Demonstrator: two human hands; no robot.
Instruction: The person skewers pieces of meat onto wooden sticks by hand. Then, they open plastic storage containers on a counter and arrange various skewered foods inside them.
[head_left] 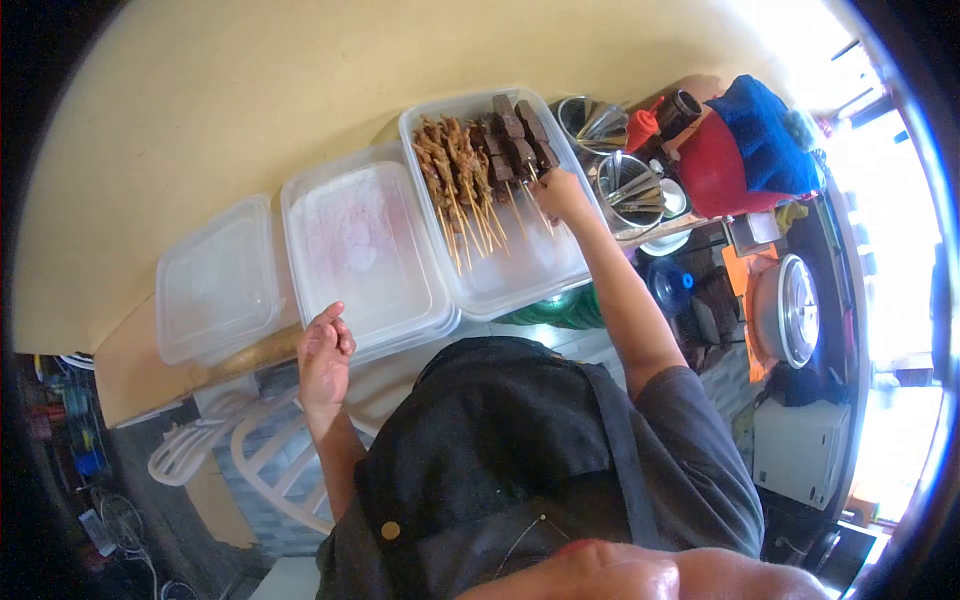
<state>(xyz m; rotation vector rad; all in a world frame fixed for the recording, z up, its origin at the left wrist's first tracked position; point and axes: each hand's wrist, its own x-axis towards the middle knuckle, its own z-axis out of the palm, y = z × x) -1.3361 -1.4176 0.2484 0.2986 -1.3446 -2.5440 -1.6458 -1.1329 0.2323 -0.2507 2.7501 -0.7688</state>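
Observation:
My right hand (560, 195) reaches into the right-hand plastic tub (520, 285), its fingers closed on the stick of a skewer of dark brown blocks (536, 130). Beside it lie other skewers of the same dark blocks (498, 150). Lighter brown meat skewers (455, 160) lie in a bunch on the tub's left side, bare sticks toward me. My left hand (325, 360) hovers near the front left corner of the middle plastic tub (385, 300), fingers loosely bent and apart, with nothing in it. That tub has pinkish residue on its bottom.
A clear plastic lid or container (220, 285) lies at the left of the table. Metal canisters with utensils (630, 190) and a red-capped bottle (645, 125) stand right of the tubs. A white plastic chair (275, 450) is below the table edge; a lidded pot (790, 310) is farther right.

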